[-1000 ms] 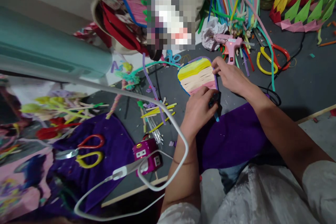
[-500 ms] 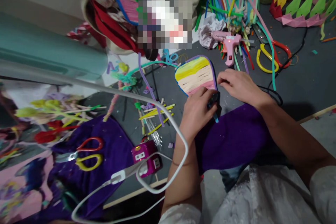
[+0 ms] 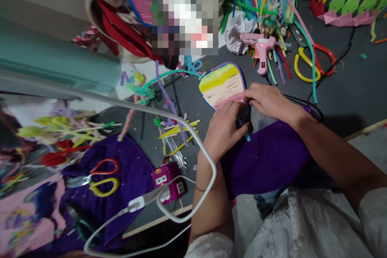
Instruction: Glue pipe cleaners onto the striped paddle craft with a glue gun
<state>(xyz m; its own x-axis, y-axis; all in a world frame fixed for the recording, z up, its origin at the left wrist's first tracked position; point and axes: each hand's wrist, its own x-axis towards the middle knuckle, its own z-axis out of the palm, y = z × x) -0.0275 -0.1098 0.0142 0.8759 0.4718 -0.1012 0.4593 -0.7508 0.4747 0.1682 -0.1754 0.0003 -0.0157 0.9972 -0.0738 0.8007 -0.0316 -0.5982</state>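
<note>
The white cable (image 3: 198, 137) passing before the left forearm (image 3: 213, 205) could snag if that arm lifts. The left hand's (image 3: 222, 127) fingers curl over the lower edge of the striped panel (image 3: 222, 84), what they grasp hidden; the right hand's (image 3: 269, 98) touch its right edge, whether pinching I cannot tell. Drifting forward, they could meet the lit glue gun (image 3: 264, 48). The panel lies on the grey surface (image 3: 356, 92); pale floor (image 3: 370, 141) shows right.

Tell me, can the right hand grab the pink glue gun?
Probably yes: the pink glue gun lies just beyond the right hand with nothing bulky between, though the hand would have to leave the striped panel first.
</note>
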